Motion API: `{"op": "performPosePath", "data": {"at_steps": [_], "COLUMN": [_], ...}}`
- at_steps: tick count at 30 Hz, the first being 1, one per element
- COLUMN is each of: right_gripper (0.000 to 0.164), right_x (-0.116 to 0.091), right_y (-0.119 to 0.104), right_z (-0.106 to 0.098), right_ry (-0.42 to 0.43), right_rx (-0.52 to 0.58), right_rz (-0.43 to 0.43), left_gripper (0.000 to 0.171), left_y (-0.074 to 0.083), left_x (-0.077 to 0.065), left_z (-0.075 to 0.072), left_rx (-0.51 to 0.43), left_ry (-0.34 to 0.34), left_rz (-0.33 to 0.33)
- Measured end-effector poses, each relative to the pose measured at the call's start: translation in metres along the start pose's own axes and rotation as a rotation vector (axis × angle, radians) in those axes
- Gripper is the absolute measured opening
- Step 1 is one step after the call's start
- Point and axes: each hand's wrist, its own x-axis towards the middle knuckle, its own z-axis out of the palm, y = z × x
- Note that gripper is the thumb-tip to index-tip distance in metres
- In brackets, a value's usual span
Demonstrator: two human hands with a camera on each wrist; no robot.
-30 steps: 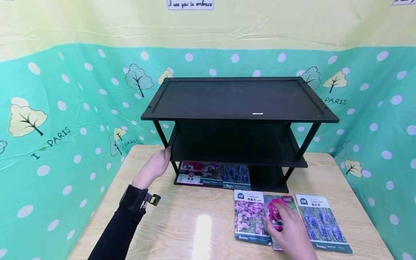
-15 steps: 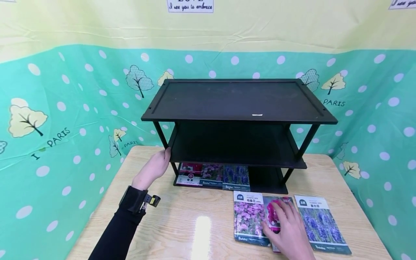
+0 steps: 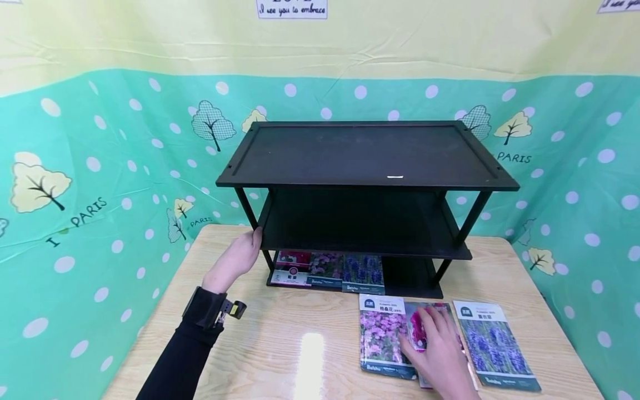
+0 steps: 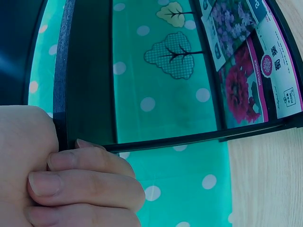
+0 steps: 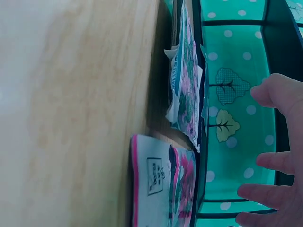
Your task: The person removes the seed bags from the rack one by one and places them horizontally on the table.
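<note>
At its left front post, my left hand [image 3: 236, 256] grips the black three-tier rack [image 3: 360, 153]; in the left wrist view its fingers [image 4: 90, 187] curl round the frame. My right hand [image 3: 440, 355], fingers spread, hovers over a seed packet with a magenta flower [image 3: 416, 329] and hides much of it. To that packet's left lies a pink-flower seed packet [image 3: 384, 336], to its right a lavender seed packet [image 3: 500, 345]. In the right wrist view, the fingers stand apart with nothing between them, and a pink-edged packet [image 5: 154, 182] lies beside a second packet [image 5: 187, 85].
On the rack's bottom tier, several packets stand in a row: a red-flower packet [image 3: 292, 269], a dark pink-flower packet [image 3: 326, 268] and a blue-flower packet [image 3: 364, 272]. A wooden table [image 3: 270, 333] carries everything. Behind hangs a green dotted cloth [image 3: 150, 166].
My right hand has drawn slightly left and toward me over the magenta-flower packet, its fingers spread. My left hand keeps its grip on the rack. The packets lie as before.
</note>
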Motion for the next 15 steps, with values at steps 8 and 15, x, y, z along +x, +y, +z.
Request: {"op": "performPosePath", "data": {"at_steps": [8,15], "right_gripper": [0.09,0.089], "right_x": [0.019,0.038], "right_y": [-0.012,-0.021], "right_z": [0.002,0.003], "right_ry": [-0.067,-0.082], "right_rx": [0.055,0.109], "right_rz": [-0.005,-0.037], "left_gripper": [0.062,0.06], "left_y": [0.0,0.0], "left_x": [0.0,-0.001], "left_z": [-0.002,-0.001], "left_rx": [0.009,0.013], "left_ry": [0.002,0.008], "left_rz": [-0.002,0.025]}}
